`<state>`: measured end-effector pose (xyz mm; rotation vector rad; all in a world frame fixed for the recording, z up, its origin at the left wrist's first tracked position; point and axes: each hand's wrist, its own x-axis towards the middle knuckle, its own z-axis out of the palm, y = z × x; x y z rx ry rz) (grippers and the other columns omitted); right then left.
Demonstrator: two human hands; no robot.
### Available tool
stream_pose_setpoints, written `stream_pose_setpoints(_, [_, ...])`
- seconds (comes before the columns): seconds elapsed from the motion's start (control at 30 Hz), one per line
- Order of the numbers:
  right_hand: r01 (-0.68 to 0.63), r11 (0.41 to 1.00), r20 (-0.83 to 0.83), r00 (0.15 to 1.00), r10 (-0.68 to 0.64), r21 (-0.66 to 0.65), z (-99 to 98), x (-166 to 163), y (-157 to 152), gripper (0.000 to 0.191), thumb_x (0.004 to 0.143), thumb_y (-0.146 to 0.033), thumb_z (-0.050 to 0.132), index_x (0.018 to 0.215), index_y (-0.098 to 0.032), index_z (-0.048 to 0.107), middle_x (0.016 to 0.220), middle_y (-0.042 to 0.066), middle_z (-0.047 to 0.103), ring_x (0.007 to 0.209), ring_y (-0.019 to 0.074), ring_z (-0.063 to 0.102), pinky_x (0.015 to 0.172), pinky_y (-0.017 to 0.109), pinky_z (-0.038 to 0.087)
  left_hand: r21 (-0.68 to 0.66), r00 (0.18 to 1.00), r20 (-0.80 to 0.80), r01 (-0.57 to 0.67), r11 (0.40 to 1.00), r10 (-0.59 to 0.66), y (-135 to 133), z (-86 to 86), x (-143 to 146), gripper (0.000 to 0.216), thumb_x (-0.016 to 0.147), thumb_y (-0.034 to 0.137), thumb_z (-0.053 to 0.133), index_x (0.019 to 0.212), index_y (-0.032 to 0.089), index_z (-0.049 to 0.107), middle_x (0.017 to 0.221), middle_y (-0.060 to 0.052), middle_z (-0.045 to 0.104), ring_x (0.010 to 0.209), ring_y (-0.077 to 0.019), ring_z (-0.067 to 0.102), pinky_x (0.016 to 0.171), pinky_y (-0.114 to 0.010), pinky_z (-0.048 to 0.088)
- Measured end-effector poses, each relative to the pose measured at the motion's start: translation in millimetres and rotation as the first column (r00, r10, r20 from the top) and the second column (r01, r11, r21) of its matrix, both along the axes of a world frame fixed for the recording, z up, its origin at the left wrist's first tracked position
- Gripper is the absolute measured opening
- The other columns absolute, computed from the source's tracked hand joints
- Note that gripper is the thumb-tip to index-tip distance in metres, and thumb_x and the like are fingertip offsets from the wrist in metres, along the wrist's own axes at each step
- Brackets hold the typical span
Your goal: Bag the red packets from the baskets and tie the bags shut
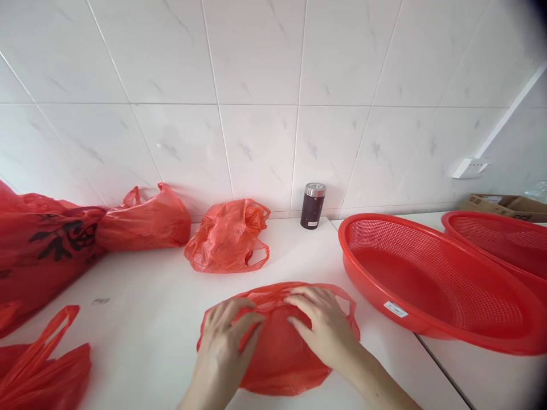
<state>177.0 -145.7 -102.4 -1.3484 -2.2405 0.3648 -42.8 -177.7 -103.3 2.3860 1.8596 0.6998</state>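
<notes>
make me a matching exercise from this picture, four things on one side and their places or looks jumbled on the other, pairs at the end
Column one
1. flask
2. socket
3. cardboard box
4. front middle bag

Column two
a. brown, behind the farther-right basket
b. beneath the left hand and right hand
c. dark with a silvery lid
d. white, on the tiled wall

Right pairs: 1-c, 2-d, 3-a, 4-b

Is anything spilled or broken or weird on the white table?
Nothing looks spilled or broken. One odd little thing: a grey mark on the white table, left of the left hand, stands out against the plain surface. I can't tell whether it's dirt or a sticker.
</notes>
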Motion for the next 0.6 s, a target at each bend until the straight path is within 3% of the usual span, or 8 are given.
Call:
stream_pose_setpoints(0.03, [-0.001, 1.000, -0.006, 1.000, 0.001, 0.000, -0.2, -0.2, 0.0, 0.029, 0.089, -0.018, 0.053, 0.113, -0.028, 0.065, 0.118, 0.004, 0.063, 0.108, 0.0210, 0.056, 0.098, 0.040, 0.042, -0.057, 0.998, 0.003, 0.057, 0.997, -0.057, 0.2, -1.1, 3.6, 0.030, 0.089, 0.022, 0.046, 0.097, 0.032, 0.073, 0.116, -0.005, 0.068, 0.109, -0.0249, 0.059, 0.105, -0.048, 0.037])
stream_pose_setpoints(0.1, [-0.018, 0.996, 0.027, 0.999, 0.020, -0.084, -2.9, 1.7, 1.0, 0.033, 0.086, -0.022, 0.059, 0.117, -0.029, 0.064, 0.124, 0.005, 0.060, 0.114, 0.0222, 0.053, 0.100, 0.041, 0.041, -0.203, 0.997, -0.007, 0.077, 0.976, -0.081, 0.7, -4.8, 7.1, 0.036, 0.080, 0.020, 0.057, 0.111, 0.034, 0.069, 0.124, -0.005, 0.065, 0.114, -0.0270, 0.057, 0.108, -0.051, 0.033])
stream_pose_setpoints(0.23, [-0.041, 0.946, 0.133, 0.987, 0.088, -0.321, -12.2, 8.3, 4.6, 0.070, 0.070, -0.037, 0.076, 0.135, -0.035, 0.051, 0.151, 0.003, 0.036, 0.139, 0.0285, 0.031, 0.113, 0.048, 0.026, -0.446, 0.998, -0.047, -0.051, 0.893, 0.033, 0.9, -15.0, 3.9, 0.089, 0.060, 0.032, 0.076, 0.142, 0.038, 0.042, 0.155, -0.007, 0.033, 0.142, -0.0344, 0.027, 0.113, -0.064, 0.001])
stream_pose_setpoints(0.3, [-0.048, 0.937, 0.140, 0.985, 0.102, -0.347, -15.5, 9.3, 6.5, 0.073, 0.069, -0.039, 0.076, 0.137, -0.037, 0.049, 0.153, 0.001, 0.034, 0.140, 0.0279, 0.028, 0.114, 0.048, 0.024, -0.487, 0.998, -0.018, -0.055, 0.871, 0.053, 1.4, -18.5, 2.2, 0.090, 0.061, 0.034, 0.075, 0.143, 0.037, 0.040, 0.157, -0.007, 0.027, 0.144, -0.0334, 0.022, 0.113, -0.064, -0.003])
stream_pose_setpoints(0.37, [-0.029, 0.954, 0.151, 0.986, 0.077, -0.298, -18.3, 9.2, 8.7, 0.067, 0.072, -0.039, 0.074, 0.135, -0.036, 0.052, 0.150, 0.002, 0.038, 0.138, 0.0276, 0.032, 0.113, 0.047, 0.026, -0.437, 0.996, 0.050, -0.041, 0.899, 0.069, 3.5, -15.7, 0.7, 0.073, 0.069, 0.029, 0.070, 0.138, 0.038, 0.047, 0.153, -0.006, 0.036, 0.141, -0.0314, 0.031, 0.113, -0.064, -0.003])
stream_pose_setpoints(0.47, [0.055, 0.991, 0.211, 0.977, -0.028, -0.124, -23.8, 10.9, 14.5, 0.051, 0.080, -0.038, 0.065, 0.130, -0.027, 0.058, 0.143, 0.007, 0.048, 0.131, 0.0295, 0.041, 0.108, 0.048, 0.033, -0.226, 0.982, 0.159, -0.064, 0.972, 0.101, 13.1, 12.4, -9.3, 0.037, 0.083, 0.029, 0.057, 0.119, 0.035, 0.062, 0.131, -0.002, 0.062, 0.125, -0.0259, 0.051, 0.114, -0.062, 0.007])
stream_pose_setpoints(0.53, [0.118, 0.993, 0.236, 0.965, -0.114, -0.002, -27.2, 14.5, 19.9, 0.044, 0.087, -0.038, 0.056, 0.127, -0.022, 0.060, 0.138, 0.010, 0.052, 0.125, 0.0315, 0.047, 0.102, 0.050, 0.038, -0.065, 0.974, 0.202, -0.093, 0.994, 0.105, 23.8, 49.0, -27.2, 0.027, 0.088, 0.035, 0.054, 0.112, 0.029, 0.066, 0.118, -0.002, 0.069, 0.113, -0.0217, 0.060, 0.111, -0.048, 0.028])
stream_pose_setpoints(0.6, [0.154, 0.984, 0.215, 0.962, -0.169, 0.087, -27.3, 18.9, 24.5, 0.040, 0.090, -0.039, 0.050, 0.123, -0.020, 0.062, 0.135, 0.010, 0.055, 0.119, 0.0319, 0.051, 0.096, 0.051, 0.041, -0.024, 0.984, 0.128, -0.124, 0.992, 0.126, 33.2, 92.0, -55.1, 0.035, 0.089, 0.040, 0.052, 0.118, 0.024, 0.063, 0.117, -0.004, 0.068, 0.109, -0.0200, 0.062, 0.099, -0.033, 0.043])
